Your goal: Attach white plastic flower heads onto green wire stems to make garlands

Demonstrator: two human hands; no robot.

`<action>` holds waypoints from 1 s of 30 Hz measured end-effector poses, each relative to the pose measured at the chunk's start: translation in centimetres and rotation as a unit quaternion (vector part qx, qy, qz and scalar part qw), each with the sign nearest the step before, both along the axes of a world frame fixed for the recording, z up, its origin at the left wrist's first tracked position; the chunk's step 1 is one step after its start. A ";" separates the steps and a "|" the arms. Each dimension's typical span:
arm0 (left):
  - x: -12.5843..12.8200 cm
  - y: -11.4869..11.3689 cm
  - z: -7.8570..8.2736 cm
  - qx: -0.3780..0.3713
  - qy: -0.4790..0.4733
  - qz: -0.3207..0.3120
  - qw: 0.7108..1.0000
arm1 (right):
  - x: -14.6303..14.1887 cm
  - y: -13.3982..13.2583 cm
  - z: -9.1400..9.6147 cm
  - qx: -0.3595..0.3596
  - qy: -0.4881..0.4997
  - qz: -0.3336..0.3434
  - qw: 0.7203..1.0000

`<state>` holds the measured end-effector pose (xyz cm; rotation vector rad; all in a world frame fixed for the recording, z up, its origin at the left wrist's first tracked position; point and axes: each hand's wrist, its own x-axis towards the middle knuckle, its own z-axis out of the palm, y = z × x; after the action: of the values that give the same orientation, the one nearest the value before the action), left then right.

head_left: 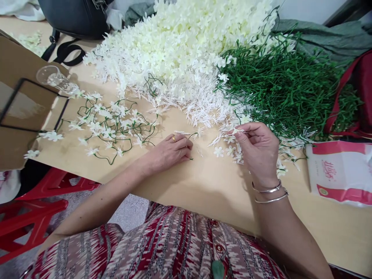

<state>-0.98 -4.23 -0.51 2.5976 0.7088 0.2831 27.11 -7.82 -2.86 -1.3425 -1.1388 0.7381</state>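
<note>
My left hand (171, 152) rests on the wooden table (215, 190), fingers curled and pinched on a thin green stem (192, 135) that ends in a small white flower. My right hand (257, 149) is raised a little to the right, fingers pinched on a white plastic flower (236, 130). Loose white flowers (223, 149) lie between my hands. A big heap of white flowers (186, 50) fills the back of the table. A pile of bare green stems (285, 85) lies at the back right. Finished stems with flowers (110, 124) are spread out at the left.
A red and white bag (340, 170) lies at the right edge. A brown cardboard box (20, 97) and a clear plastic cup (54, 77) stand at the left. A black bag (75, 15) is at the back left. Red plastic stools (31, 209) stand below the table.
</note>
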 end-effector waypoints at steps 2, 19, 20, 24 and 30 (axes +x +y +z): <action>0.3 -0.5 0.4 -0.042 -0.086 0.034 0.995 | 0.0 0.0 0.0 -0.003 0.012 0.004 1.000; 2.7 -0.6 0.7 -0.244 -0.378 0.215 0.867 | -1.1 -0.7 0.5 -0.078 0.061 0.117 0.988; 2.3 -0.5 0.9 -0.255 -0.380 0.219 0.861 | -1.1 -0.7 0.4 -0.076 0.059 0.113 0.989; 0.7 -0.6 1.5 -0.142 -0.275 0.262 0.914 | -1.2 -0.6 0.5 -0.072 0.050 0.110 0.990; -1.2 -1.4 1.9 0.046 0.074 0.253 0.964 | -1.3 -0.7 0.6 -0.083 0.051 0.112 0.989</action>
<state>-2.19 -5.61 1.42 2.5016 1.4448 0.2787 25.83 -8.48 -2.29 -1.3103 -1.1794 1.0739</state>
